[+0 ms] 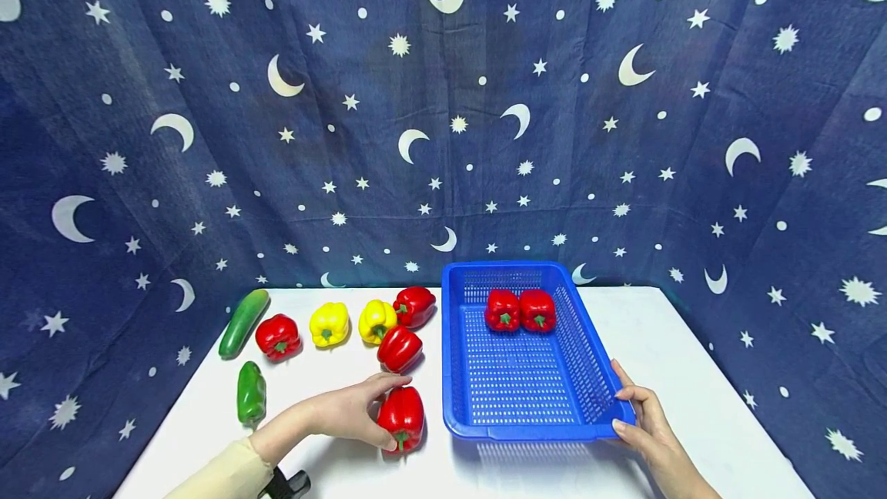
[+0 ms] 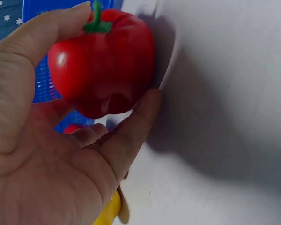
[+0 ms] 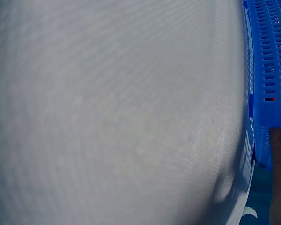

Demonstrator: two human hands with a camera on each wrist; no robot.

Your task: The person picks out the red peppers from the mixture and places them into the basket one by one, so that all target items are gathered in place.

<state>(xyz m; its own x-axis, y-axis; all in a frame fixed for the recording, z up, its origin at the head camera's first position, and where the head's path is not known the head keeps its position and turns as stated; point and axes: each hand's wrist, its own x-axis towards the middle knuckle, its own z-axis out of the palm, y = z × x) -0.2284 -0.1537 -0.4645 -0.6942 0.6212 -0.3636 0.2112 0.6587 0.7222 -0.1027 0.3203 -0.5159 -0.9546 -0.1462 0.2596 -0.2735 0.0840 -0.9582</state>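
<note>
We record the held pepper (image 1: 403, 410) as smooth, glossy and plastic-looking, with a crisp highlight. Basket (image 1: 540, 432): smooth perforated plastic, faint sheen. We see the curtain (image 1: 478, 45) as creased matt cloth, tabletop (image 1: 658, 345) matt, sleeve (image 1: 225, 474) matt cloth.

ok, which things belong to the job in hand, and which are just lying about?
In the job:
red pepper, gripped by the left hand
blue basket, held near a corner by the right hand
two red peppers inside it

Apparently lying about:
two yellow peppers
green pepper
cucumber
three loose red peppers (could belong too)
</note>
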